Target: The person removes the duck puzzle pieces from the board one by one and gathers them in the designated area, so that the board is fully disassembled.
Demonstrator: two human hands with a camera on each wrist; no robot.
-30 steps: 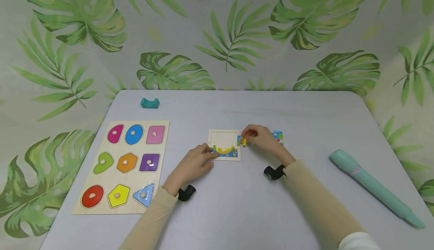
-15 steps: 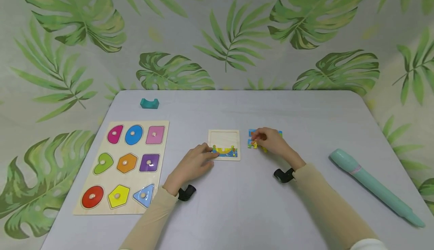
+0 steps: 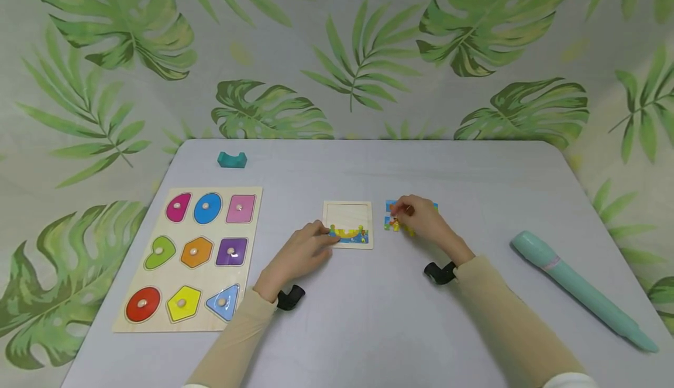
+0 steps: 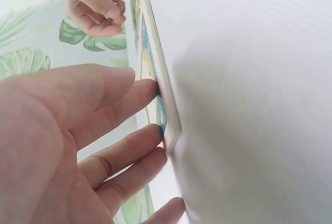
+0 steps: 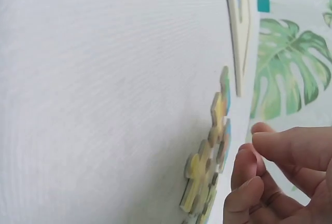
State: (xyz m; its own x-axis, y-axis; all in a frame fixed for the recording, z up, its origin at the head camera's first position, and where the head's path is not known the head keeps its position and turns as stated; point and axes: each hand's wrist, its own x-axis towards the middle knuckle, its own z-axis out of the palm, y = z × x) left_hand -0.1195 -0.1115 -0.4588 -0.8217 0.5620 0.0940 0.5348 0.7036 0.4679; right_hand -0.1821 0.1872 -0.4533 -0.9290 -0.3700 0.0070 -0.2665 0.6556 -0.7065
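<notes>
A small wooden puzzle tray lies mid-table, with a row of yellow and blue jigsaw pieces along its near side. My left hand rests at the tray's lower left corner. In the left wrist view its fairly straight fingertips touch the edge and the pieces. To the right of the tray, my right hand is over a cluster of colourful jigsaw pieces, partly hiding them. The right wrist view shows its fingers loosely bent with nothing between them, just above the loose pieces.
At the left lies a wooden shape board with several coloured knobbed shapes. A teal notched block sits near the far left edge. A mint-green mallet-like stick lies slanted at the right.
My right hand has moved right, away from the tray's side, carrying a jigsaw piece back to the cluster, and has let it go there. My left hand has stayed on the tray.
</notes>
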